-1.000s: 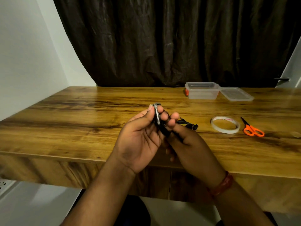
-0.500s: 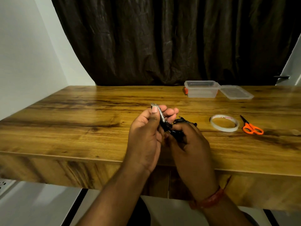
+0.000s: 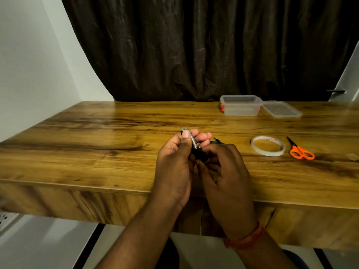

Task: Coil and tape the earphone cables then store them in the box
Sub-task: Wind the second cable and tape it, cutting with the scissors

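Observation:
Both hands hold a black earphone cable bundle point(image 3: 200, 154) just above the wooden table point(image 3: 97, 144). My left hand point(image 3: 175, 164) pinches the bundle, and a strip of clear tape point(image 3: 192, 140) runs up by its thumb. My right hand point(image 3: 225, 171) grips the bundle from the right, fingers curled around it. A bit of black cable and a plug point(image 3: 216, 139) stick out behind the right hand. The clear plastic box point(image 3: 240, 105) stands open at the back right, its lid point(image 3: 281, 111) lying next to it.
A roll of clear tape point(image 3: 267, 145) lies to the right of my hands, with orange-handled scissors point(image 3: 300, 150) just beyond it. A dark curtain hangs behind the table. A white wall is on the left.
My right hand has turned over onto the bundle, from under it to gripping its right side. The left hand shifted slightly right with the tape strip still by its thumb.

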Demonstrator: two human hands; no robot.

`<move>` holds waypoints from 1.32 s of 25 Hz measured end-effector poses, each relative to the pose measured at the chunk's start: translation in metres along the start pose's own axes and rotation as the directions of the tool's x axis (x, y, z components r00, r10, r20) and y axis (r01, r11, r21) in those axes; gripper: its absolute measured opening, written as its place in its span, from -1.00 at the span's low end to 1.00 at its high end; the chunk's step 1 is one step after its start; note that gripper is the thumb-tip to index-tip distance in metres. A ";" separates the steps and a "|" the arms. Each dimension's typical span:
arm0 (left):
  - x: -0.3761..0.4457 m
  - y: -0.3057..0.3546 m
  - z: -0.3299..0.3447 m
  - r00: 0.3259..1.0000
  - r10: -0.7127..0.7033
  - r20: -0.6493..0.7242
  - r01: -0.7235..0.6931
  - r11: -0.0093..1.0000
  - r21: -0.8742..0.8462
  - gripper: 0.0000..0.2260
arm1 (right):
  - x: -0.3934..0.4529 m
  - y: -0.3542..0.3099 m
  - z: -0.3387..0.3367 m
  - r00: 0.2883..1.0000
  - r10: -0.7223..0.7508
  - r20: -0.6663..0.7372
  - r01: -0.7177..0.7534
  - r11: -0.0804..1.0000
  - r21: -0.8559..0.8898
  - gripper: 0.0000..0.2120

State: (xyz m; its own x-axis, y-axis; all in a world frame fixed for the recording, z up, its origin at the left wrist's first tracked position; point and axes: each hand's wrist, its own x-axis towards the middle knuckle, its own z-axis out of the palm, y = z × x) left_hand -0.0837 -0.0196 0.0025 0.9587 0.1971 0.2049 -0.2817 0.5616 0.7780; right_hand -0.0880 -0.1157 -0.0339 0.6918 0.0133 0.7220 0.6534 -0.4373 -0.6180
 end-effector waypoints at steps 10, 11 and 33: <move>0.002 0.003 -0.004 0.997 -0.032 -0.067 0.023 0.992 -0.127 -0.76 | 0.001 0.001 0.002 0.998 -0.042 0.045 0.038 0.996 0.080 -0.71; 0.002 0.002 -0.004 0.997 -0.030 -0.064 0.021 0.992 -0.127 -0.76 | 0.002 0.001 0.002 0.997 -0.047 0.056 0.043 0.997 0.065 -0.70; -0.011 -0.003 -0.001 0.988 -0.140 0.070 0.140 0.990 -0.006 -0.73 | 0.012 0.008 0.002 0.997 0.037 0.072 -0.020 0.973 -0.228 -0.93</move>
State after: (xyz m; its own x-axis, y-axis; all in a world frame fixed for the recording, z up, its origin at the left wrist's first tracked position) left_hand -0.0932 -0.0227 -0.0024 0.9890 0.0597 0.1356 -0.1446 0.5885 0.7955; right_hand -0.0739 -0.1173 -0.0309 0.7358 0.0614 0.6744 0.5520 -0.6313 -0.5448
